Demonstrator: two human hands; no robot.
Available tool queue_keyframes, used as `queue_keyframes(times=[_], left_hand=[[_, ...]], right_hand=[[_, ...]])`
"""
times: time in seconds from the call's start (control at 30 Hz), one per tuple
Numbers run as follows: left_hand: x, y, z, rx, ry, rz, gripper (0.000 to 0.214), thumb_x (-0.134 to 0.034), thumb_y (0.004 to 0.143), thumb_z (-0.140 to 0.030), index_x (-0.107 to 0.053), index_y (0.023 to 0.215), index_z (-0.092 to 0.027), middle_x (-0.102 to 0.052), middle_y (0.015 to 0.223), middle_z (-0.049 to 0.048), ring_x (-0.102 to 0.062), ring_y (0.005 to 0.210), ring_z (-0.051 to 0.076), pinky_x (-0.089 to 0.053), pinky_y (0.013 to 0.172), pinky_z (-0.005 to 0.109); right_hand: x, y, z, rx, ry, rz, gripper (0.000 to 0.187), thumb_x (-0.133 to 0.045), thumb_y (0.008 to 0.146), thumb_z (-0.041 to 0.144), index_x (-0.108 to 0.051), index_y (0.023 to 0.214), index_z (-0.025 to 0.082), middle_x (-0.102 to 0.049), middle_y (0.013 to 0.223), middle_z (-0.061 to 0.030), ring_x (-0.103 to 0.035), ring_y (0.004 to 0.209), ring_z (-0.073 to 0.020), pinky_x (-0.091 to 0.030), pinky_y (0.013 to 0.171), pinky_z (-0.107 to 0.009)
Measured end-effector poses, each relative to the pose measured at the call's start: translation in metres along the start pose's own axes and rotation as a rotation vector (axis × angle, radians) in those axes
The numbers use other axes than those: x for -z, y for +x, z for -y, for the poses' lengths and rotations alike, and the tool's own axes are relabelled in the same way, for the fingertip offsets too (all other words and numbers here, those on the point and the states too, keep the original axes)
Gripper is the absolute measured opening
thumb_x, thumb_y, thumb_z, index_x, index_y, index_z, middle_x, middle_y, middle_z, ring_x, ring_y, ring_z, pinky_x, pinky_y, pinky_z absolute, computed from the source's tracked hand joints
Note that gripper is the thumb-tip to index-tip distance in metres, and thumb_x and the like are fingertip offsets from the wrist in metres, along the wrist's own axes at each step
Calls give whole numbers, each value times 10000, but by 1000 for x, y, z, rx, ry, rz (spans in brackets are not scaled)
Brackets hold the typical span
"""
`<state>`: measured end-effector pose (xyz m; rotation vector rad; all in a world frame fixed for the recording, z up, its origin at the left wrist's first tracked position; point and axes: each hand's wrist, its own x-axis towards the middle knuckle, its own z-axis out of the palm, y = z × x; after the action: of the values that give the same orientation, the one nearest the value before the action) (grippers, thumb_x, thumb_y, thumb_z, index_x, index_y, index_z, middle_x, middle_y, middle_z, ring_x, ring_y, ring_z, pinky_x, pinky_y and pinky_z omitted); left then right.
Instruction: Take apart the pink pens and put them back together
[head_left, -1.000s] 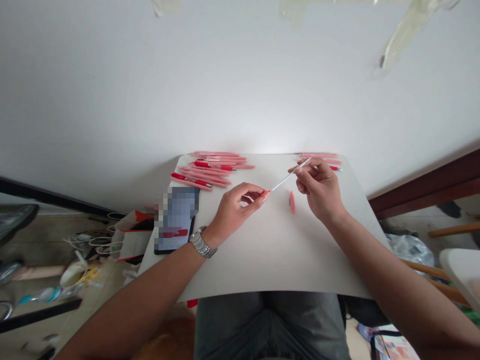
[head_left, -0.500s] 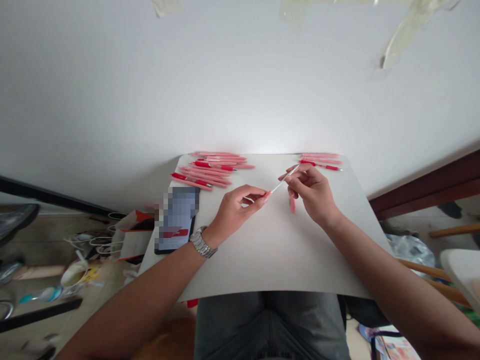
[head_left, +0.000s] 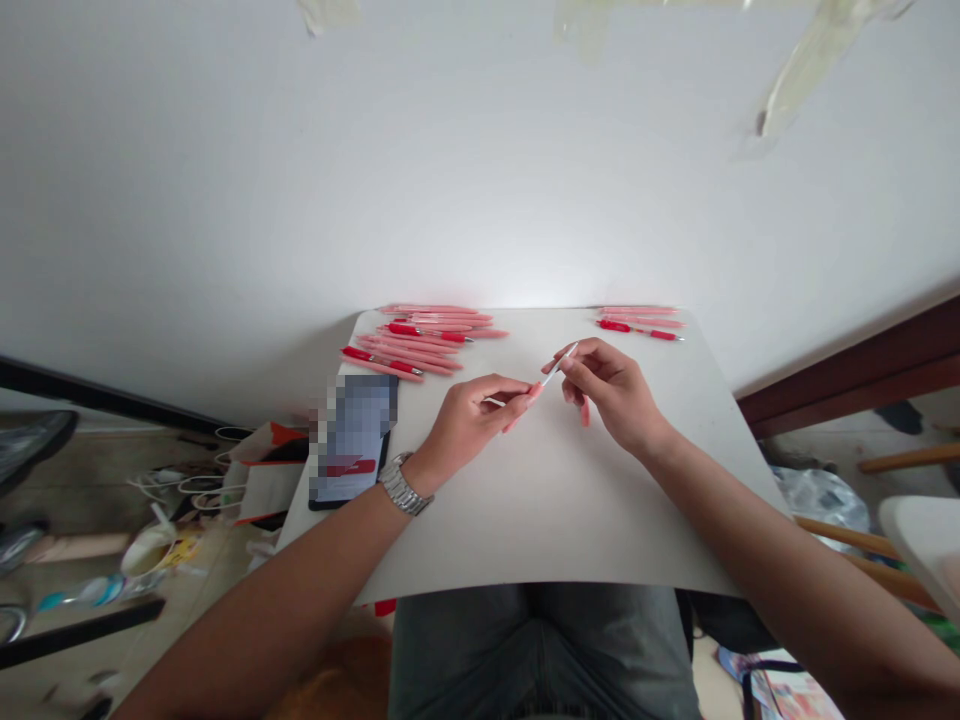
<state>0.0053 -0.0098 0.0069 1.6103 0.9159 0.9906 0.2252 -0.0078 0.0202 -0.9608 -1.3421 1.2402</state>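
Observation:
Over the middle of the table, my left hand (head_left: 491, 405) pinches a pink pen barrel (head_left: 534, 390), its far end showing below the fingers. My right hand (head_left: 611, 385) grips a thin white pen refill (head_left: 560, 363) between thumb and fingers. The refill's lower end meets the barrel's opening and seems to be partly inside it. Beneath my right hand's lower fingers is a short pink pen part (head_left: 586, 412); whether they hold it or it rests on the table, I cannot tell.
Pink pens (head_left: 416, 345) and a few red ones lie at the table's back left. Fewer pens (head_left: 641, 323) lie at the back right. A phone (head_left: 352, 440) rests by the left edge. The wall (head_left: 525, 180) rises behind the white table (head_left: 555, 520).
My right hand has moved left and slightly down toward my left hand. Less of the white refill shows now, and more of the pink barrel is visible below my left fingers.

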Motion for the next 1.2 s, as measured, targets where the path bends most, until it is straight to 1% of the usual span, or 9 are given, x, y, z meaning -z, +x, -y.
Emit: queue_keyframes(times=[0.17, 0.27, 0.43, 0.6, 0.77, 0.87, 1.0, 1.1, 1.2], left_hand=[[0, 0, 0, -8, -6, 3, 243, -748, 950, -371, -804, 1038, -151, -681, 796, 28, -548, 599, 85, -477, 568, 226], [0, 0, 1, -2, 3, 5, 246, -745, 951, -374, -800, 1034, -149, -663, 765, 19, -543, 591, 85, -473, 564, 225], [0, 0, 3, 2, 10, 4, 246, -741, 952, -377, -795, 1030, -149, -660, 772, 19, -547, 590, 85, -482, 571, 226], [0, -1, 4, 2, 1, 3, 246, -736, 956, -376, -789, 1042, -152, -655, 779, 18, -547, 588, 87, -482, 576, 230], [1, -1, 3, 10, -6, 8, 241, -733, 956, -375, -778, 1034, -152, -647, 771, 12, -539, 584, 85, -484, 587, 231], [1, 0, 3, 12, -3, 11, 241, -731, 957, -378, -771, 1026, -150, -648, 774, 13, -537, 586, 85, -478, 587, 230], [2, 0, 4, 13, -3, 3, 249, -738, 950, -382, -769, 1024, -146, -666, 798, 22, -543, 594, 87, -477, 590, 230], [1, -1, 5, 22, -10, -6, 268, -750, 937, -398, -769, 1019, -143, -684, 818, 33, -551, 600, 93, -475, 579, 229], [1, -1, 4, 24, -16, 4, 293, -735, 947, -419, -771, 1042, -145, -663, 784, 24, -537, 595, 98, -459, 567, 231]], right_hand=[[-1, -1, -2, -15, -26, 18, 279, -739, 949, 488, -664, 929, 220, -758, 1058, -76, -603, 645, -124, -451, 418, -235], [0, -2, -3, -33, -39, 16, 287, -746, 940, 497, -673, 929, 220, -752, 1073, -78, -610, 646, -126, -438, 412, -237], [1, -1, -5, -40, -37, 31, 294, -758, 927, 508, -675, 938, 226, -748, 1071, -72, -626, 652, -133, -421, 396, -235], [2, -1, -8, -56, -40, 28, 300, -779, 908, 509, -677, 934, 228, -750, 1030, -69, -632, 651, -139, -410, 389, -233], [0, -1, -7, -53, -53, 52, 289, -764, 928, 495, -665, 931, 223, -735, 915, -47, -661, 677, -146, -432, 418, -223], [-1, 0, -6, -33, -55, 69, 292, -758, 936, 490, -654, 926, 218, -743, 912, -44, -702, 738, -158, -498, 476, -225], [-2, 0, -6, -32, -44, 87, 317, -755, 931, 518, -656, 931, 217, -766, 927, -52, -738, 815, -178, -595, 604, -267], [-2, -1, -6, -39, -31, 100, 331, -750, 930, 538, -659, 935, 219, -775, 944, -55, -744, 854, -183, -634, 688, -302], [-3, -1, -5, -42, -10, 120, 332, -746, 934, 541, -660, 944, 220, -782, 979, -60, -747, 888, -185, -654, 778, -342]])
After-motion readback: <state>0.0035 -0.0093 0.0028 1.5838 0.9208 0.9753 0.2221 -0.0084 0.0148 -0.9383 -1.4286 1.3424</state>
